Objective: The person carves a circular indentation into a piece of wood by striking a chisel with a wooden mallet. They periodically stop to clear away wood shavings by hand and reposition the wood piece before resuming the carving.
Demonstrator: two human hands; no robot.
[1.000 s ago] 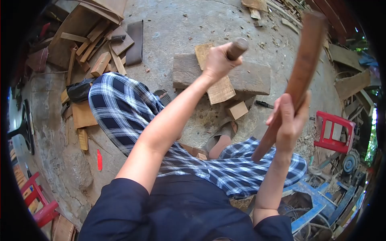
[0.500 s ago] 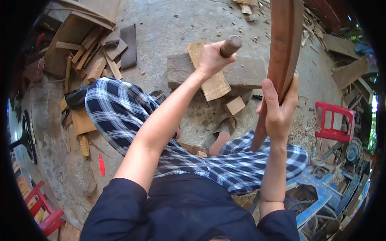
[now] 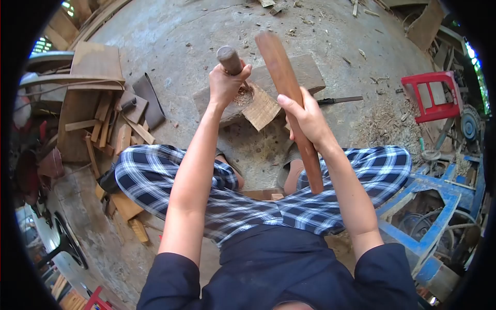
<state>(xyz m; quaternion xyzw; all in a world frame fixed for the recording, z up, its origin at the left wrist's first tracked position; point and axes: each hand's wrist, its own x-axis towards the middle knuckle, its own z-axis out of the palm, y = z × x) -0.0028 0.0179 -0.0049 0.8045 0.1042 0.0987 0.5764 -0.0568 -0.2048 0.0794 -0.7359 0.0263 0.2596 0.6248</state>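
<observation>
My left hand (image 3: 226,85) is closed around the thick wooden handle of a chisel (image 3: 229,59), held upright. Its lower end meets a light wood block (image 3: 262,111), where curled shavings lie; the tip is hidden. This block rests on a thick, weathered plank (image 3: 306,72) on the floor between my feet. In my right hand (image 3: 306,116) is a long reddish-brown wooden bar (image 3: 281,64), gripped near its middle with the thumb along it. The bar slants up and left, its far end right of the chisel handle and apart from it.
A slim tool with a black handle (image 3: 339,100) lies right of the plank. Wood offcuts (image 3: 106,116) and a dark flat strip (image 3: 148,101) are piled at left. At right stand a red plastic stool (image 3: 433,96), a blue metal frame (image 3: 398,227) and heaped shavings (image 3: 382,121).
The wooden bar has come down and left from a near-upright position. My left hand has brought the chisel down to the light block. The view has shifted; a small loose block no longer shows.
</observation>
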